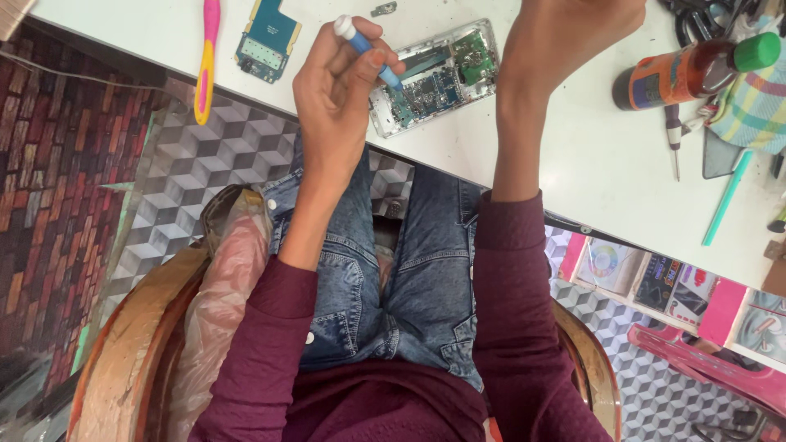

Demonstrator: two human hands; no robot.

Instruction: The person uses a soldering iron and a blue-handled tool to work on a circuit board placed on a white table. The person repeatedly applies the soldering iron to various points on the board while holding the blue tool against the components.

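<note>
My left hand (340,94) is shut on a small blue screwdriver (370,51) with a white cap. Its tip points down onto an opened phone (438,78) lying on the white table (589,164). The phone's green and blue circuit boards are exposed inside a silvery frame. My right hand (573,33) hovers just right of the phone at the top edge; its fingers are cut off from view. Both arms wear maroon sleeves, and my jeans show below the table edge.
A loose blue circuit board (266,37) and a pink-yellow toothbrush (205,61) lie at the left. To the right are an orange bottle with a green cap (696,69), a small screwdriver (673,135), a green stick (725,200) and a checked cloth (753,106). A low shelf (655,286) holds boxes.
</note>
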